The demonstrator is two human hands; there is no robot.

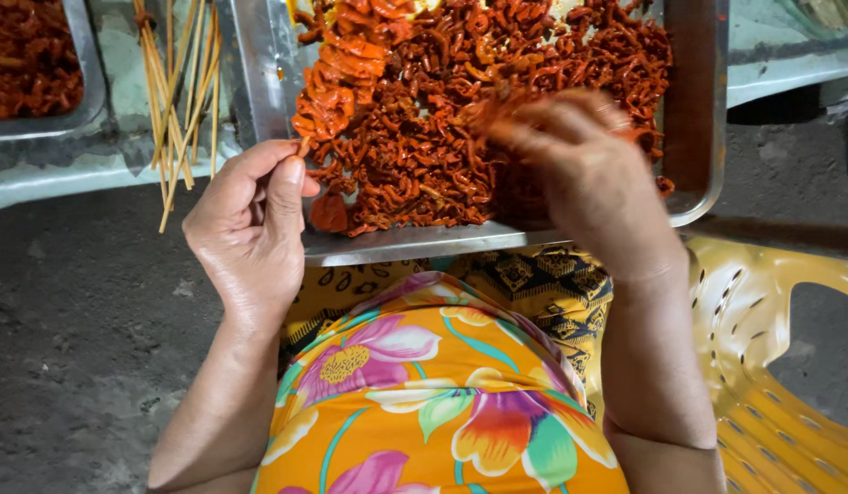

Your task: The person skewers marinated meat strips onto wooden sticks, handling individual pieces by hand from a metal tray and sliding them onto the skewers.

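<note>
Red marinated meat strips (424, 155), soft, slick; left hand (250, 229) pinches loaded skewer (337, 82) at bare end; right hand (579, 174), blurred, grip unclear, over steel tray (707, 110), frame centre.

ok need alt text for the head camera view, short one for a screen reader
Seen from above, a person's left hand pinches a thin wooden skewer threaded with red marinated meat pieces, while the right hand, blurred, reaches into a metal tray heaped with the same meat. Bare skewers lie at the left, a yellow plastic chair at the right.
</note>
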